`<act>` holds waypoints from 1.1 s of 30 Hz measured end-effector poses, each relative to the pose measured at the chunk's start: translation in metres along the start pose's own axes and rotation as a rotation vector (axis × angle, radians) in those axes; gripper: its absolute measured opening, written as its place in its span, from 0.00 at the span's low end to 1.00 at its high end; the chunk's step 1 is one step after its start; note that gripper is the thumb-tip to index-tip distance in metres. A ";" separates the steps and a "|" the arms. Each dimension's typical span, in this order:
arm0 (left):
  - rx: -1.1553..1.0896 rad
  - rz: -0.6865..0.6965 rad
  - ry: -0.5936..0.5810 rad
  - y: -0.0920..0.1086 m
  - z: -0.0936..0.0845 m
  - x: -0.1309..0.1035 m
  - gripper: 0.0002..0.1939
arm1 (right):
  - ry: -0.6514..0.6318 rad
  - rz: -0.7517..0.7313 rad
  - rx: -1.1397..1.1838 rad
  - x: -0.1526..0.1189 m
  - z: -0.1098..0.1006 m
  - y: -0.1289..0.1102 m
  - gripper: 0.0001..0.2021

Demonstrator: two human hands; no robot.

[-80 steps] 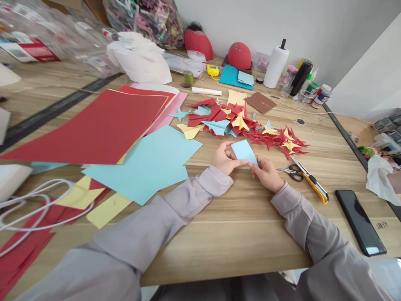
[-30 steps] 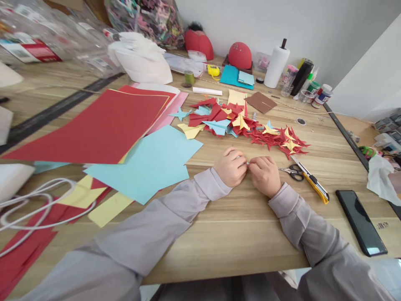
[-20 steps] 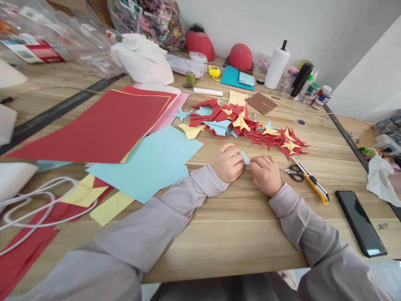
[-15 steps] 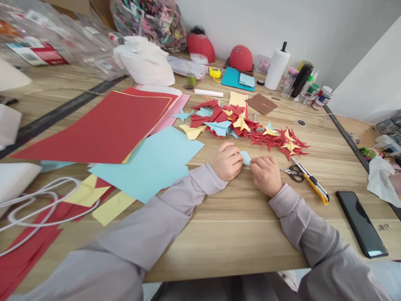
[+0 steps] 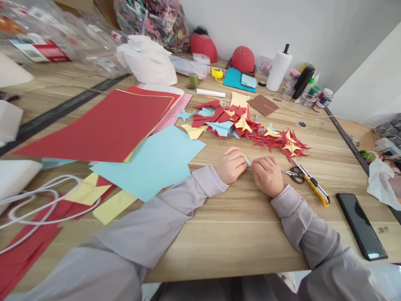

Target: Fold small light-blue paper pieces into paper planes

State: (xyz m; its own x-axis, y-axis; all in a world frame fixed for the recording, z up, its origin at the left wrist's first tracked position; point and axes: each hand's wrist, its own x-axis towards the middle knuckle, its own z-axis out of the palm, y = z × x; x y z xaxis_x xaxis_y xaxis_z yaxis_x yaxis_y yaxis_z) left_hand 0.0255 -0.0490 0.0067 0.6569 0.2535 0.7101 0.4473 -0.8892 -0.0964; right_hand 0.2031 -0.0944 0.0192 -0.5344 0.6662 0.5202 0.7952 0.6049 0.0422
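Note:
A small piece of light blue paper (image 5: 247, 159) shows as a narrow sliver between my two hands, just above the wooden table. My left hand (image 5: 232, 166) has its fingers closed on the paper's left side. My right hand (image 5: 267, 175) pinches at its lower right end; the fingertips partly hide it. Behind my hands lies a heap of folded paper pieces (image 5: 239, 124), mostly red, with some blue and yellow. Black-handled scissors (image 5: 296, 174) lie just right of my right hand, next to a yellow box cutter (image 5: 313, 184).
Large red paper sheets (image 5: 106, 125) and a light blue sheet (image 5: 156, 167) lie at left. A white cable (image 5: 46, 217) coils over red paper strips at lower left. A phone (image 5: 361, 225) lies at right. Bottles (image 5: 322, 99) stand at the back right.
The blue paper, broader before, now shows as a thinner sliver between my fingers. My hands stay close together, and the whole view has shifted slightly.

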 end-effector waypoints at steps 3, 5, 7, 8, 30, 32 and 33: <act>0.027 0.037 0.001 0.001 0.000 0.000 0.13 | -0.013 -0.062 -0.036 0.001 0.000 -0.002 0.08; 0.053 0.067 0.026 -0.001 -0.002 0.000 0.12 | -0.017 -0.096 -0.058 0.002 0.000 -0.003 0.09; 0.075 0.081 0.073 -0.003 -0.003 0.001 0.10 | -0.015 -0.089 -0.074 0.002 -0.001 -0.002 0.09; 0.084 0.081 0.099 -0.004 -0.004 0.001 0.10 | -0.013 -0.078 -0.081 0.002 -0.002 -0.001 0.09; 0.047 -0.015 0.112 -0.008 -0.005 -0.003 0.11 | 0.114 0.041 -0.022 -0.002 0.003 0.008 0.06; 0.047 -0.039 0.094 -0.008 -0.006 -0.003 0.11 | 0.144 0.051 -0.016 -0.004 0.004 0.010 0.08; 0.051 -0.047 0.089 -0.009 -0.006 -0.003 0.12 | 0.156 0.060 -0.009 -0.004 0.004 0.010 0.07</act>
State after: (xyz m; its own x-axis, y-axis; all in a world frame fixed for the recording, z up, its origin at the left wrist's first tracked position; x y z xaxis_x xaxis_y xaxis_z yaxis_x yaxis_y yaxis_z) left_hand 0.0154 -0.0439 0.0094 0.5787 0.2580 0.7736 0.5082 -0.8560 -0.0948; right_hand 0.2123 -0.0893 0.0141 -0.4355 0.6244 0.6484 0.8273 0.5616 0.0148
